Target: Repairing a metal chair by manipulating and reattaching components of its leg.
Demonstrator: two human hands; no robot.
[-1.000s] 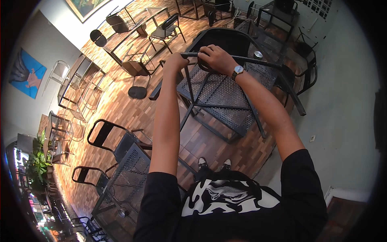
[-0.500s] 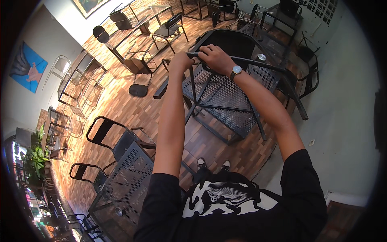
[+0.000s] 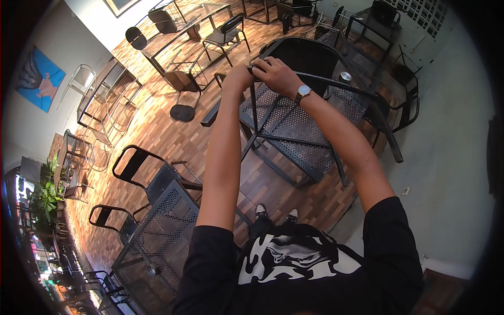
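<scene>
Both my hands are out in front at arm's length on a black metal furniture frame [image 3: 341, 84] made of square bars. My left hand [image 3: 239, 79] is closed round its upper left corner. Right beside it, my right hand [image 3: 275, 76] curls its fingers over the same bar; a watch [image 3: 303, 91] is on that wrist. The frame's bars slope down to the right and cross below my hands. Beneath and beyond lies a perforated dark metal table [image 3: 289, 123]. A black panel [image 3: 310, 55] stands behind the bars; whether it belongs to the frame is unclear.
A small silver tin [image 3: 345, 77] sits on the far table. Near left is another perforated table [image 3: 157, 236] with black chairs [image 3: 137, 168] beside it. A tipped chair [image 3: 182, 84] lies farther off on the wood floor. A grey wall [image 3: 446, 157] runs along the right.
The whole view has shifted slightly. My hands keep their grip on the frame, which has barely moved against the table.
</scene>
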